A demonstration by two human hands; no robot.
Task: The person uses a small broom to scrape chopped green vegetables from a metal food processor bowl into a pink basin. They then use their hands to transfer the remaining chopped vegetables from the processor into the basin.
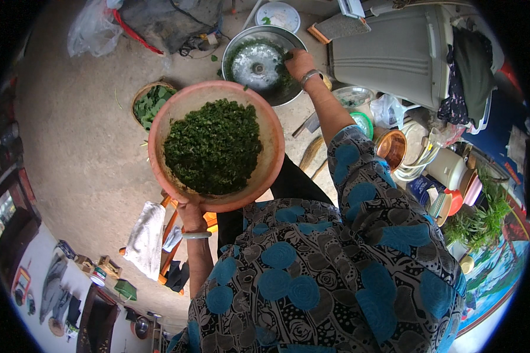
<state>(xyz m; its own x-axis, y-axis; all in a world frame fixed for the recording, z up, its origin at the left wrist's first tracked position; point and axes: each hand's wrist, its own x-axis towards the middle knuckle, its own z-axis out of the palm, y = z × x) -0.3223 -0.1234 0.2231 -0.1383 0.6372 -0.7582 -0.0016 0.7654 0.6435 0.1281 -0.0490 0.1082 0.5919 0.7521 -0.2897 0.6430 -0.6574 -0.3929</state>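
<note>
My left hand (191, 215), with a pale bangle at the wrist, grips the near rim of a pinkish plastic basin (159, 163). Finely chopped dark greens (214, 145) fill much of the basin, which is held above my lap. Over the right side of a round metal pan (258, 90) my right hand (299, 63) has its fingers curled around a bit of dark green matter. That pan has a raised knob or tube (258, 68) at its centre. Green residue rings the inside of its wall, and whitish patches cover its floor.
A basket of whole green leaves (152, 103) stands left of the basin. A cleaver (307, 124) and a straw brush (311, 152) lie under my right arm. Beyond the pan sits a white plate (278, 16); a large grey bin (382, 53) stands at right.
</note>
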